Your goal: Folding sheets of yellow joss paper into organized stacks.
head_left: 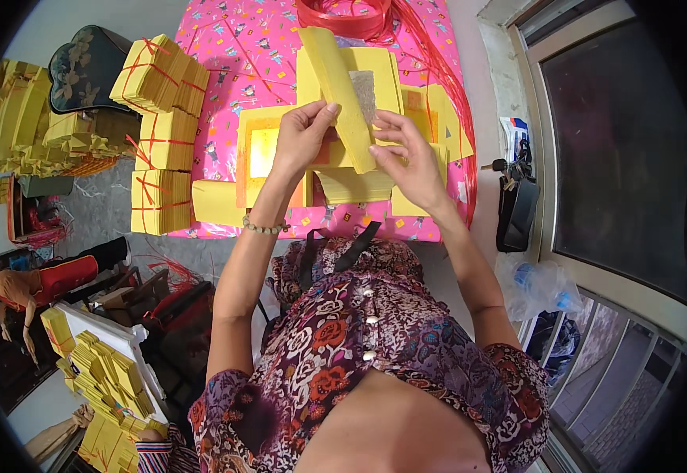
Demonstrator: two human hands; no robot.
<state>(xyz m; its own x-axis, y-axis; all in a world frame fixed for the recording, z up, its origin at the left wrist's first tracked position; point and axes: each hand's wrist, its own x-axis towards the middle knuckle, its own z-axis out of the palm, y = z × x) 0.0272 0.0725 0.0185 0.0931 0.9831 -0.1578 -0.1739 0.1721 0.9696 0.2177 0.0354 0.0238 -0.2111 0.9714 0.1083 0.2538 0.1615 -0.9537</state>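
A yellow paper sheet (336, 91), folded or rolled into a long strip, slants over the middle of the table. My left hand (302, 142) pinches its left edge, thumb on top and fingers curled. On the other side my right hand (408, 158) has its fingers apart, with the thumb against the strip's lower end. Partly hidden underneath is a stack of yellow paper (387, 65) bearing a silvery square (365, 93). Left of it lies a sheet with an orange border (242, 162). Nearer to me rests a thick yellow paper stack (355, 188).
Bundles of yellow paper (166, 140) tied with red string stand along the left edge of the pink tablecloth (229, 83). A coil of red plastic strapping (343, 24) lies at the far side. A person's striped sleeve (156, 457) shows at lower left beside more yellow bundles (107, 374).
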